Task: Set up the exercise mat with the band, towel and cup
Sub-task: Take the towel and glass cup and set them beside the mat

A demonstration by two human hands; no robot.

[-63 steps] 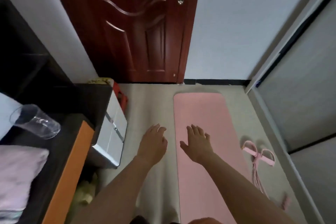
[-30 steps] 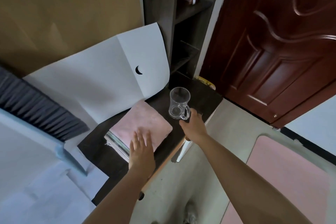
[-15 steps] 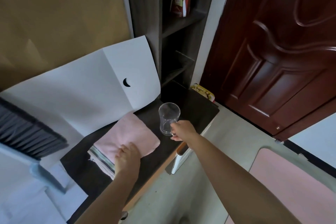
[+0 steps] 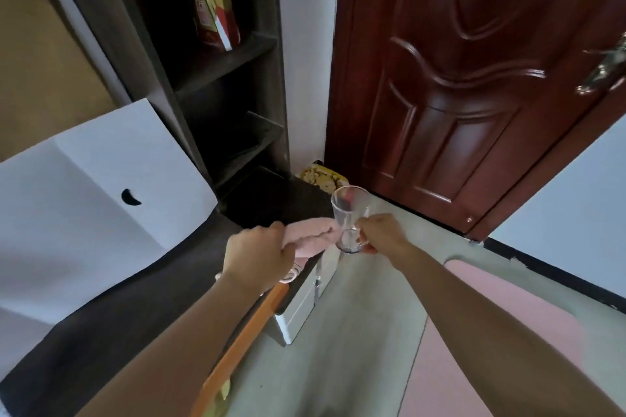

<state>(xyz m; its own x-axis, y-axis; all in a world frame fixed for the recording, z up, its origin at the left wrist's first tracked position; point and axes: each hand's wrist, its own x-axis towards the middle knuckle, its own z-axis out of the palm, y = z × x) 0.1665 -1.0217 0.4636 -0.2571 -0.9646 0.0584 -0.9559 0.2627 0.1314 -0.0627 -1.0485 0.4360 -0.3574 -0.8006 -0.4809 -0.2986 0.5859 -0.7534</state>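
Note:
My right hand (image 4: 381,234) grips the handle of a clear glass cup (image 4: 349,217) and holds it upright in the air, past the corner of the dark desk (image 4: 135,308). My left hand (image 4: 257,256) is closed around a folded pink towel (image 4: 315,235), lifted off the desk top. The towel's far end touches or sits just behind the cup. The pink exercise mat (image 4: 491,332) lies on the floor at lower right, partly under my right arm. The band is out of view.
A large white sheet (image 4: 84,206) lies on the desk. A dark shelf unit (image 4: 216,78) with a red and gold bag stands behind it. A dark red door (image 4: 474,78) is shut ahead. A white box (image 4: 305,301) sits under the desk corner.
Both hands have lifted off the desk: the right raised the cup and brought it rightward over the floor, the left closed on the towel and picked it up. The view swung right.

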